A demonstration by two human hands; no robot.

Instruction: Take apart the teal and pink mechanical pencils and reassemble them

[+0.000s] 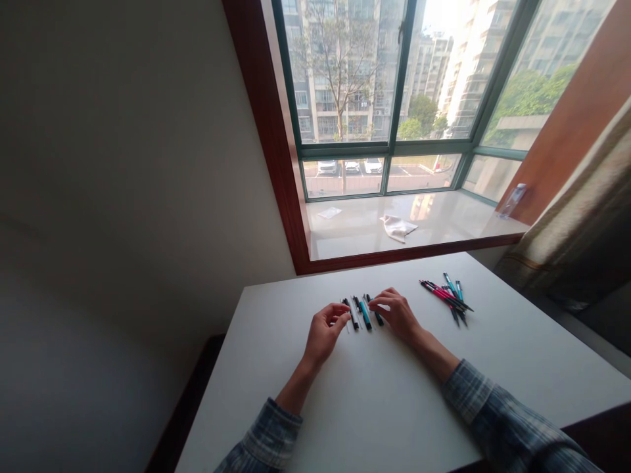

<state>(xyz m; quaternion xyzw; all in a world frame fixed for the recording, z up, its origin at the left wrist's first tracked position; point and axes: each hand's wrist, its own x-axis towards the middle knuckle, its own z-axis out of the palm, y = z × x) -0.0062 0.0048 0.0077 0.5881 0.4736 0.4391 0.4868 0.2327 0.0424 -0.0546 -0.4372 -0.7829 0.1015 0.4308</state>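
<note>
My left hand (325,330) is at the left end of a row of disassembled pens, its thumb and fingertips curled together. Whatever they may pinch is too small to make out. Closest to it lies a black and silver pen part (353,318). A teal pen barrel with a black grip (365,315) lies in the middle, with thin pale rods, perhaps refills, between the pieces. My right hand (398,316) reaches over the row's right end. Its thumb and index finger close near the top of a dark pen barrel (378,318), partly hidden by the fingers.
A loose pile of red, black and teal pens (446,294) lies on the white table (374,407) to the right. Beyond the table's far edge, the window sill (345,240) holds a crumpled white cloth (397,228), a white packet (330,213) and a clear bottle (513,200).
</note>
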